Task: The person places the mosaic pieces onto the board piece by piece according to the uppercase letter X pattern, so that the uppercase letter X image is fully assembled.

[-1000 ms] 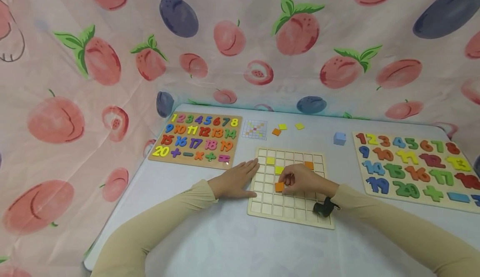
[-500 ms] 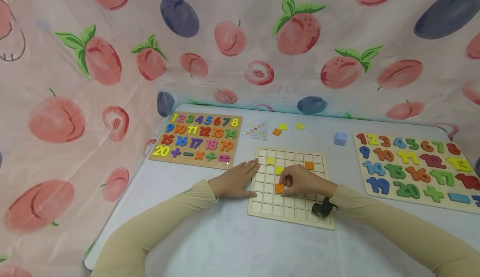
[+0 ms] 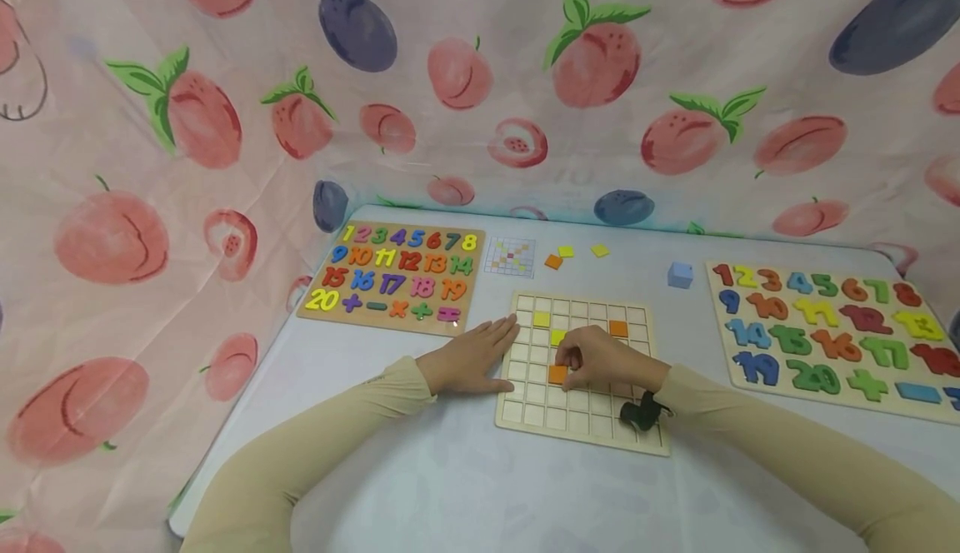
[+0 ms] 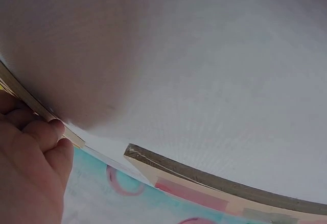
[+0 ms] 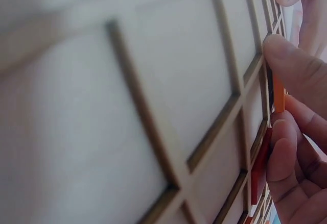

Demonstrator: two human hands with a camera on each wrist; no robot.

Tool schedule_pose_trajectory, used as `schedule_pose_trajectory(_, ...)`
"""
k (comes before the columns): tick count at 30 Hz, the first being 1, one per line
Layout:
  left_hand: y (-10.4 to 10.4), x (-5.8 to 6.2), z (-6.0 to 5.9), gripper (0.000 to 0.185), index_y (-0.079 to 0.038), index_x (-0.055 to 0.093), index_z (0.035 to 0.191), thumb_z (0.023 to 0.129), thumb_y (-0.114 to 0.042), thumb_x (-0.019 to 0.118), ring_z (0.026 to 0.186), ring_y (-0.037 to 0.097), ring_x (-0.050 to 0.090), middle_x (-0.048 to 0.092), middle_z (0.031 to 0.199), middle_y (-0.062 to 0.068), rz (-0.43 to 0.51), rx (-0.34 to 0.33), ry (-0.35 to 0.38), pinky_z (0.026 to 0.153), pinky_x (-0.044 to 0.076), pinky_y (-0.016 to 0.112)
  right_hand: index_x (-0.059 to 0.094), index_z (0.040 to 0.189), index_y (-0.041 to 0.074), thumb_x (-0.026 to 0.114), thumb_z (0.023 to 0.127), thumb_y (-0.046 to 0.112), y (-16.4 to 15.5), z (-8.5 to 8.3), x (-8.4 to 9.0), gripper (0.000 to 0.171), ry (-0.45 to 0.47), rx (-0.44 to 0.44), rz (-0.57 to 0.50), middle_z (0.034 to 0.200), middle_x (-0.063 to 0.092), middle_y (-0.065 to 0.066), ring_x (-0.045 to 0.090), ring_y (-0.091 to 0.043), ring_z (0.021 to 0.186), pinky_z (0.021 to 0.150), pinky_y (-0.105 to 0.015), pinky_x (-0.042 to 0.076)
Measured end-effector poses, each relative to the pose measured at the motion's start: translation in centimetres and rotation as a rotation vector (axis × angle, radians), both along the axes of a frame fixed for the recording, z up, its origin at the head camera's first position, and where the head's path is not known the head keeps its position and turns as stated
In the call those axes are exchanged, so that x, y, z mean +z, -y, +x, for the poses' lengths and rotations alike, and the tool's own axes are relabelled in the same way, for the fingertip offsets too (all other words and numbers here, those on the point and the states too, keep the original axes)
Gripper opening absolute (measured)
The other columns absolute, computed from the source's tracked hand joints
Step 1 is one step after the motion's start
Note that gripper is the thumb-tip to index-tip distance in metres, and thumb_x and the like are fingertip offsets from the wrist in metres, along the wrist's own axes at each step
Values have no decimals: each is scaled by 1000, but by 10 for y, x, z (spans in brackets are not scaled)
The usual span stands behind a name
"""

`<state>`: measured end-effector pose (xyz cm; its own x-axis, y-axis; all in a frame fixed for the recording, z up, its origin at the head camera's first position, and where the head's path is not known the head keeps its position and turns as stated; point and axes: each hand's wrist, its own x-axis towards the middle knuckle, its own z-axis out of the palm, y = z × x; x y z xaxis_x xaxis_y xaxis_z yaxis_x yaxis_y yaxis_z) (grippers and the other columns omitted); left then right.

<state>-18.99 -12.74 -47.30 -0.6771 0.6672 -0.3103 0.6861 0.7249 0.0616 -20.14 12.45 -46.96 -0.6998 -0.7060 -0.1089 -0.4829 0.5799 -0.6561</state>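
Observation:
My right hand pinches an orange square tile low over a square of the wooden grid board. Up close in the right wrist view, the thumb and fingertips hold this tile right at the grid, with a red tile in a square beside the fingers. My left hand lies with straight fingers along the board's left edge, thumb near its lower left part. Two yellow tiles and another orange tile sit in the grid. The right hand hides the board's middle.
Behind the board are a printed pattern card, loose yellow and orange tiles and a light blue cube. Number puzzle boards stand at left and right. A fruit-print cloth hangs behind the table.
The pinched orange tile has shifted slightly and now lines up more squarely with the grid. My right hand has moved very little; the left hand has stayed in place.

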Motion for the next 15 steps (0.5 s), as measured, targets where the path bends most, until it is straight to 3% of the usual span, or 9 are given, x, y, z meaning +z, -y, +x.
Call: schedule_pose_trajectory(15,1,-5,-2,93,-7,6,152,88,-65,43,148,21,7,1,160,9,-2,-1,-5,121,13,33,69,83,13,83,69,16,-1,-3,-1,20,-31,34,20,72,59,6,48,-2,63,56,-17,47)
